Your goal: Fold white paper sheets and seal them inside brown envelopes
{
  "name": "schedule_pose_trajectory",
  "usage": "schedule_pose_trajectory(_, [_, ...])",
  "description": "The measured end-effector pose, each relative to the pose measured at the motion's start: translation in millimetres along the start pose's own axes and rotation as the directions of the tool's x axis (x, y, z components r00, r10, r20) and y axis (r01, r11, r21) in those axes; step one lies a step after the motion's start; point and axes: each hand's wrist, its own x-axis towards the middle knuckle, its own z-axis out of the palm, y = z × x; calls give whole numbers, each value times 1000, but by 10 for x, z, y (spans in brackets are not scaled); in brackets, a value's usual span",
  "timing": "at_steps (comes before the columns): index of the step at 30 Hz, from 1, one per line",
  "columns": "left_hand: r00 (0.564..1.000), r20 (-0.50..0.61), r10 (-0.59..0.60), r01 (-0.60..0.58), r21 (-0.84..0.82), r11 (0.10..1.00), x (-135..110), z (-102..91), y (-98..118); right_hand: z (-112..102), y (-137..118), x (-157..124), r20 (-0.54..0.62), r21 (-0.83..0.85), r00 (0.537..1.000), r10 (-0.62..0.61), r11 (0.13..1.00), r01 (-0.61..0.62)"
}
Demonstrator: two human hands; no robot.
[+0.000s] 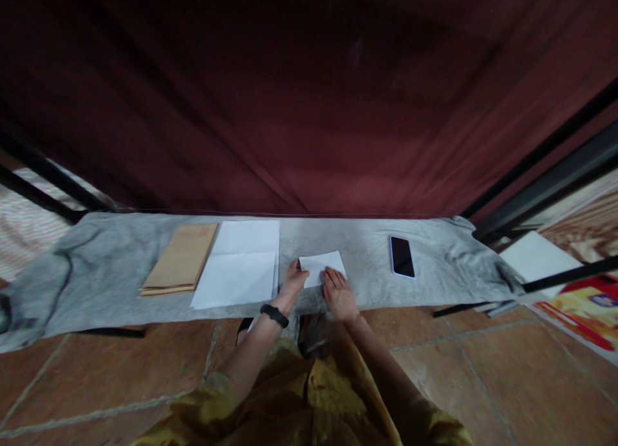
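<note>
White paper [316,264] lies on grey cloth [364,256], its eight-o'clock corner gripped by the left hand [291,284], the right hand [340,295] flat on its four-o'clock side; larger sheets [239,269], then brown envelopes [181,256], toward nine, phone [402,257] toward three.

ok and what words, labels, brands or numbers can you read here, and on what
No text is legible.
Brown paper stack: faint reddish marks near its top right corner, too small and blurred to read.
Red and yellow package: blue patch, maybe a logo, too blurred.
Phone: dark screen, none visible.
White sheets and small white paper: none visible.
</note>
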Motion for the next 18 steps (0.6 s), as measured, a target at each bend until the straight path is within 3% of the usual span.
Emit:
schedule_pose_trajectory(4, [998, -53, -29, 27, -34, 999, -44, 5, 54, -100, -16, 33, 38, 14, 999, 14, 1000, -15])
schedule_pose_trajectory(7, [999, -17, -29, 28, -88, 996, -127, 21, 156, -184, -56, 73, 35, 35, 996, 86, 996, -87])
schedule_pose_trajectory(9, [1000, 17, -22, 24, -125, 992, -176, 34, 237, -252, -78, 129, 11, 123, 990, 143, 982, -143])
schedule_pose_trajectory(11, [999, 47, -20, 29, -193, 981, -209, 35, 306, -316, -91, 211, -32, 315, 972, 234, 925, -213])
schedule_pose_trajectory(12, [998, 52, -28, 39, -226, 973, -221, 30, 329, -341, -96, 259, -51, 440, 951, 304, 862, -252])
schedule_pose_trajectory(14, [997, 46, -65, 74, -261, 962, -241, 13, 345, -368, -115, 351, -41, 685, 883, 467, 657, -316])
schedule_pose_trajectory(16, [993, 44, -111, 118, -243, 963, -263, 0, 320, -364, -152, 419, 48, 859, 821, 569, 395, -324])
schedule_pose_trajectory(18, [986, 91, -139, 155, -197, 968, -281, 2, 268, -340, -203, 447, 155, 939, 792, 591, 162, -304])
